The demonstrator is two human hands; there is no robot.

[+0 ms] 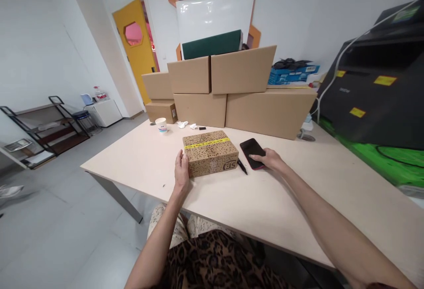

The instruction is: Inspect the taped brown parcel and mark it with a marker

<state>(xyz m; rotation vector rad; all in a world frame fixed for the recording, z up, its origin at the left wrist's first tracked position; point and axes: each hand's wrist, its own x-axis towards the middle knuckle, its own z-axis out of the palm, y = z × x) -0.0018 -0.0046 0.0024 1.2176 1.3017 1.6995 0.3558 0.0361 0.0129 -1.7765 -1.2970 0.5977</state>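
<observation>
A speckled cardboard box (210,153) with a yellow tape strip across its top lies in front of me on the table. My left hand (181,169) rests along the box's left side, fingers stretched out and not wrapped round it. To the right of the box is a black smartphone (252,151), its dark screen facing up. My right hand (270,160) grips the phone's lower right edge, thumb over the screen; the other fingers are mostly hidden. Between box and phone lies a black marker pen (242,166), partly behind the box's corner.
Large brown cartons (270,113) are stacked along the table's far side, with a dark green box (212,45) on top. A paper cup (161,125), crumpled tissues (182,124) and a small black piece (202,128) lie before them. A big black machine (374,77) stands at right.
</observation>
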